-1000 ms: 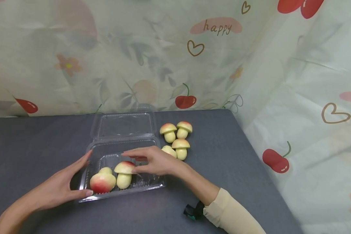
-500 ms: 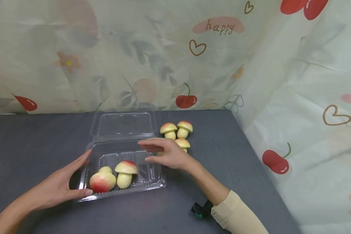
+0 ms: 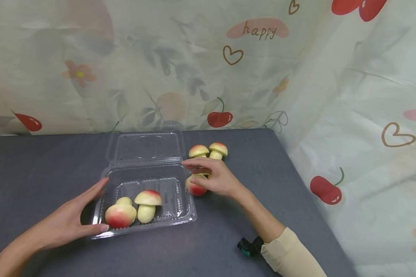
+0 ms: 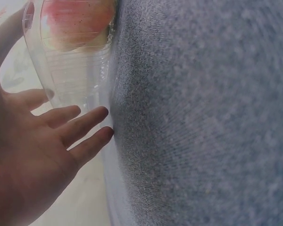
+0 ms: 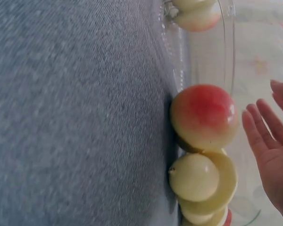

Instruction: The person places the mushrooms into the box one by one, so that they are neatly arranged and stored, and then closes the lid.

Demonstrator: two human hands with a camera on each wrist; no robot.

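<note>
A clear plastic clamshell box lies open on the dark table. Inside, on its left half, are two toy mushrooms: one with its red-tinted cap facing front, the other lying stem forward. My left hand spans the box's left side, thumb at the front corner, fingers spread and fairly straight in the left wrist view. Over a red-capped mushroom just right of the box, my right hand hovers with fingers extended. The right wrist view shows a gap between this hand and that mushroom.
Two more mushrooms, one on the left and one on the right, lie behind my right hand. Another mushroom shows in the right wrist view. The box's lid leans back toward the patterned curtain.
My right hand has moved away from the mushroom inside the box, rightward to the mushrooms outside it. The left hand stays at the box's left side.
</note>
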